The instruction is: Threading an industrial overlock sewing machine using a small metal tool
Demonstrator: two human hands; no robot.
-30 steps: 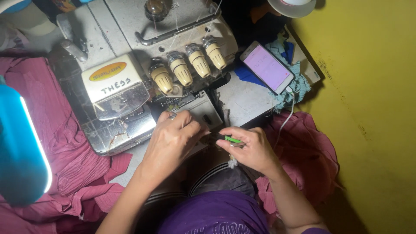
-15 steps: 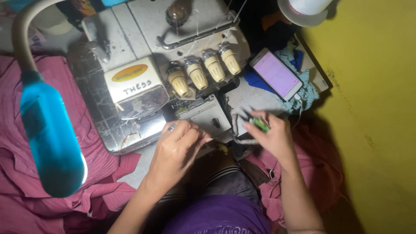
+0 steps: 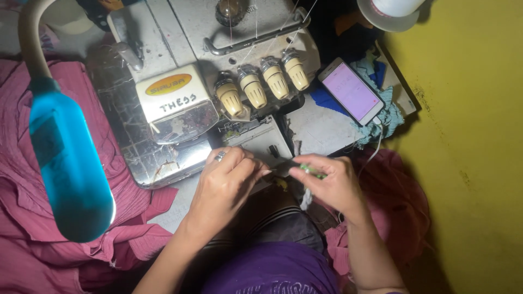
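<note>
- Both of my hands are working close together at the middle of the frame, just below the front of the overlock sewing machine (image 3: 180, 103).
- I am curling my left hand (image 3: 226, 179), the one wearing a ring, with fingertips drawn together toward the small metal plate (image 3: 256, 139) under the tension dials (image 3: 264, 84); they seem to be pinching something fine, though I cannot tell whether it is a thread.
- I am closing my right hand (image 3: 332, 182) around a small green tool (image 3: 313, 172), its tip pointing left toward my left fingertips, the two hands nearly touching.
- Four threads are running down from the top of the frame to the dials, so that part of the threading looks done, as I judge it.
- I am judging the fine work at the machine's front as unfinished, since both hands are busy there and no cloth is lying under the needle area.
- Pink fabric (image 3: 32, 185) is bunching at the left and lower left, and more pink cloth (image 3: 395, 207) is lying at the right of my right wrist, neither one being fed in.
- Upper right of centre, a phone (image 3: 351, 90) with a lit screen is resting on blue scraps (image 3: 389, 114), untouched.
- At the left, a blue lamp head (image 3: 68, 163) on a bent neck is hanging over the fabric.
</note>
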